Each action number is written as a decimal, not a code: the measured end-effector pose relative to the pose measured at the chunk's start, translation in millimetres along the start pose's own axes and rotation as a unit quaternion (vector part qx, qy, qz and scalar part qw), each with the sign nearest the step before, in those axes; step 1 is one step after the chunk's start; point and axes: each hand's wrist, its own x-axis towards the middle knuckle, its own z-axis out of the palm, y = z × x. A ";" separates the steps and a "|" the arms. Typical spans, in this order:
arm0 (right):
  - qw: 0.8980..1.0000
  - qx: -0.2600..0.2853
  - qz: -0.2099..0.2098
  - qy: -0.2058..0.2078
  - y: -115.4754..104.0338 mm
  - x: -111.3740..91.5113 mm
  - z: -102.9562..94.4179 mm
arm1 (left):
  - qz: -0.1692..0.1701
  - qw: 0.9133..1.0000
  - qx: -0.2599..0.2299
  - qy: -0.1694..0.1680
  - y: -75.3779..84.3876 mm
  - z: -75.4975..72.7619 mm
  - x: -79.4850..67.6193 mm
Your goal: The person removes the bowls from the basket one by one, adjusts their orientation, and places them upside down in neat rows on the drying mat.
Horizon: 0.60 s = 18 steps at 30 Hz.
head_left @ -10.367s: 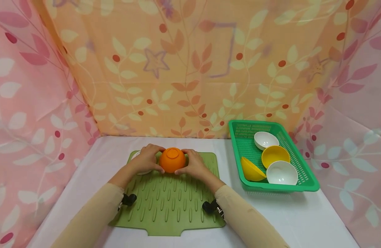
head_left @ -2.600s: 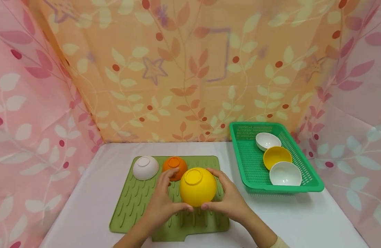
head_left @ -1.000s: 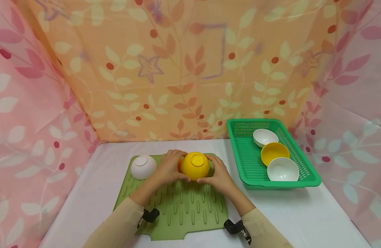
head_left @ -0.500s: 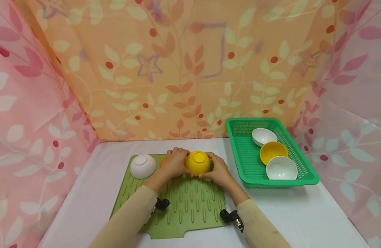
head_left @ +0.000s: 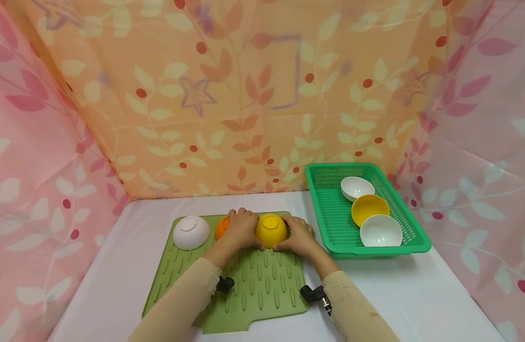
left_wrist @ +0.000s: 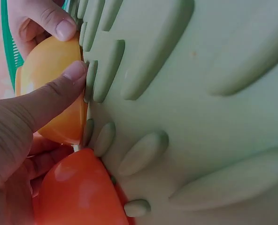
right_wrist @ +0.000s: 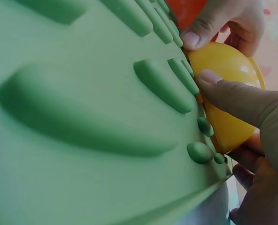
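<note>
A yellow bowl [head_left: 271, 231] sits upside down at the far right of a green ribbed mat [head_left: 254, 294], its rim down on the ribs in the wrist views. My left hand [head_left: 243, 231] grips its left side and my right hand [head_left: 300, 236] its right side. Both thumbs press the near wall, as the yellow bowl [right_wrist: 230, 70] in the right wrist view shows. Just left of it an upturned orange bowl [head_left: 220, 227] is partly hidden behind my left hand; the orange bowl [left_wrist: 82, 192] appears below that hand in the left wrist view. An upturned white bowl [head_left: 191, 232] stands at the mat's far left.
Right of the mat stands a green plastic basket [head_left: 373, 251]. Inside lie a white bowl [head_left: 356, 188], a yellow bowl [head_left: 370, 210] and another white bowl [head_left: 381, 231] in a row. Floral cloth [head_left: 245, 118] walls off the back and sides of the white table [head_left: 117, 285].
Earlier both hands held the orange bowl on the mat. Later they carried a yellow bowl, gone from the basket's near left, away from me. Now it rests beside the orange one.
</note>
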 end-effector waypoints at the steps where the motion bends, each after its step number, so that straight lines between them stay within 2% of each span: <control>1: 1.000 -0.002 0.001 -0.002 -0.5 -0.1 -0.1 | 0.001 1.000 0.005 0.001 0.1 -0.4 -0.8; 5: 1.000 -0.005 0.003 -0.005 -0.2 -1.0 0.4 | 0.004 1.000 0.004 0.002 0.5 -2.4 -2.2; 8: 1.000 -0.012 0.001 -0.004 0.9 -2.2 0.7 | 0.003 1.000 -0.016 0.001 0.8 -4.3 -0.4; 11: 1.000 -0.014 -0.002 -0.003 1.2 -3.6 -0.1 | 0.006 0.998 -0.069 0.003 2.2 -9.0 3.7; 15: 1.000 -0.010 -0.008 -0.001 1.4 -4.5 -0.8 | 0.030 0.988 -0.152 0.003 5.1 -17.1 9.6; 18: 1.000 -0.006 -0.016 -0.002 1.4 -4.6 -0.1 | 0.045 0.984 -0.175 -0.005 6.6 -21.5 11.9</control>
